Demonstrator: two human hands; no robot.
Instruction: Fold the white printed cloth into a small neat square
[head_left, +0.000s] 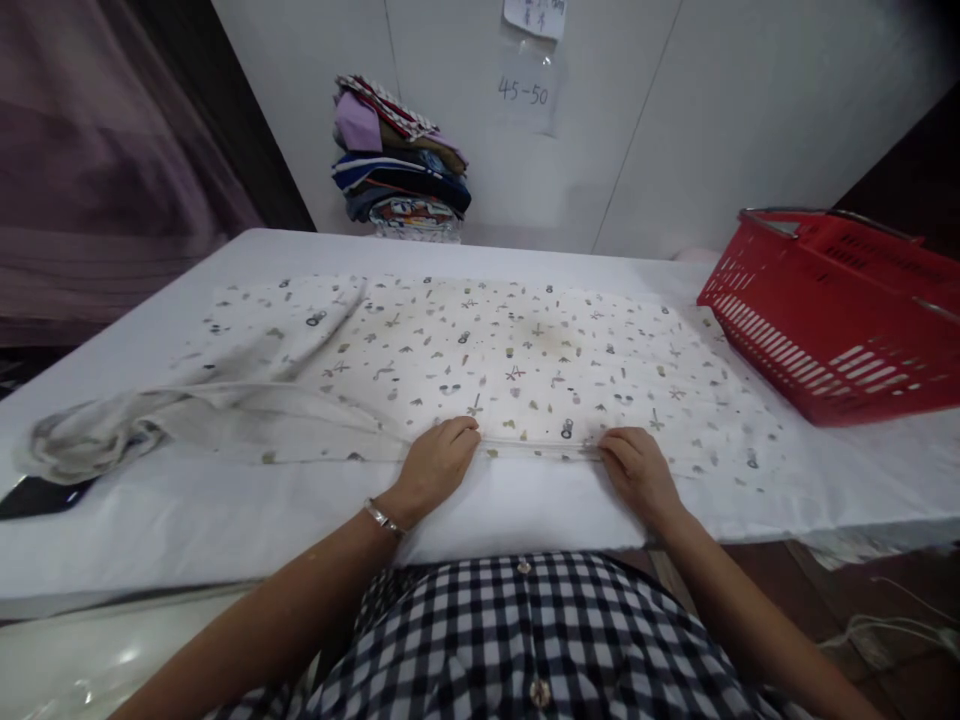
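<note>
Head view shows a printed garment (pixel 525 350) spread flat across the white counter (pixel 225 530), its near hem running parallel to the counter's front edge and one sleeve (pixel 97 435) bunched out to the left. The left hand (pixel 435 462) and right hand (pixel 637 472) rest knuckles-up on that near hem, apart from each other, with a short run of hem between them. The fingers of both hands are curled down onto the fabric edge. Whether they pinch the hem or only press it cannot be told, as the fingertips are hidden. Judged from this layout, the step in hand is aligning and flattening the near edge ahead of folding. A fold from here would call for a firm pinch at both points, an even lift so the hem stays straight, and attention to the loose sleeve, which is not yet laid flat. A red basket (pixel 832 310) stands at the right, just beside the garment. A stack of folded clothes (pixel 401 165) sits against the far wall.
</note>
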